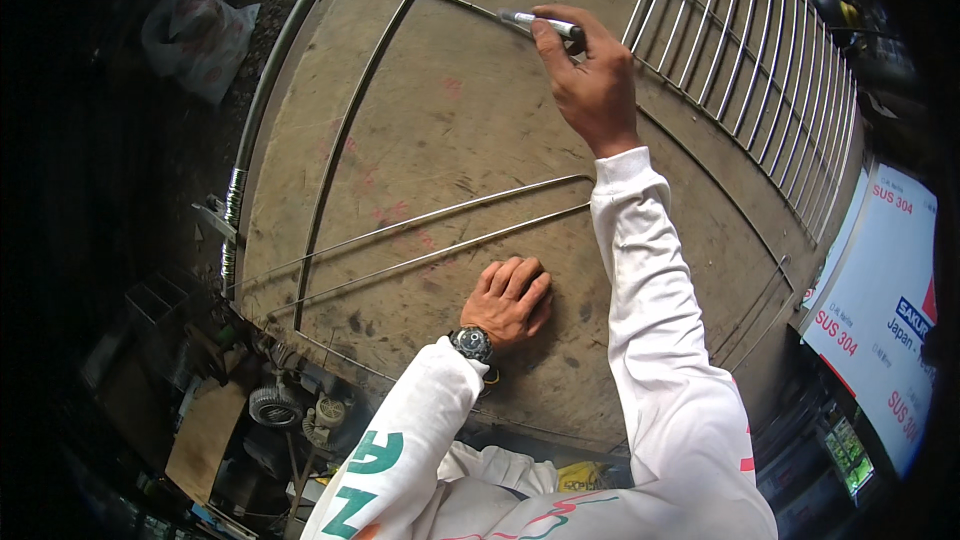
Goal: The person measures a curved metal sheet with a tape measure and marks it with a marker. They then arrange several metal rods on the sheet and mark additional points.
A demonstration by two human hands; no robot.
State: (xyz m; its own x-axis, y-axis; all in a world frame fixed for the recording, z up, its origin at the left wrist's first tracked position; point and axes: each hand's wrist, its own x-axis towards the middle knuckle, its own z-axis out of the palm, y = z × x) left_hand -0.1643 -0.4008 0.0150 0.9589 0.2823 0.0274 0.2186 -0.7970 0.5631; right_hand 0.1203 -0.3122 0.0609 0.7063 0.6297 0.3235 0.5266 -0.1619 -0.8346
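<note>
My right hand (596,80) grips a marker pen (535,22) with a pale barrel and a black end. The pen's far end points left, at the top bar of a bent metal rod frame (352,100) lying on a large brown board (470,130); whether it touches the bar I cannot tell. My left hand (507,302) rests on the board near its front, fingers loosely bent and somewhat apart, with nothing in it. Between the hands lies a narrow U-shaped metal rod (450,209), its bend partly hidden by my right sleeve.
A grid of parallel metal bars (745,60) lies at the board's far right. Another thin rod (722,172) curves below it. Printed white sheeting (880,290) stands off the right edge. A wheel (276,406) and machine parts are at lower left, a white plastic bag (200,35) at upper left.
</note>
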